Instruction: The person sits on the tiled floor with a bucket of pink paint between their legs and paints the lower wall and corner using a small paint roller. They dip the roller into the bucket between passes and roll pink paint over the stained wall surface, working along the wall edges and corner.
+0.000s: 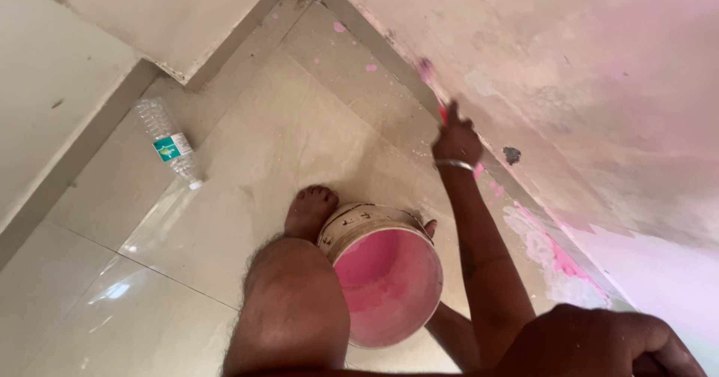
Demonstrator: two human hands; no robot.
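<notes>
My right hand, with a metal bangle on the wrist, grips a paintbrush with a red handle. Its pink bristles press against the foot of the wall where it meets the floor. A white bucket holding pink paint stands on the tiles between my legs, next to my bare left foot. My left hand reaches under the right arm to the bucket's far rim. Only its fingertips show there, curled on the rim.
A plastic water bottle with a green label lies on the pale floor tiles at the left, near a raised step. Pink paint spots and smears mark the floor along the wall. My knees fill the bottom edge.
</notes>
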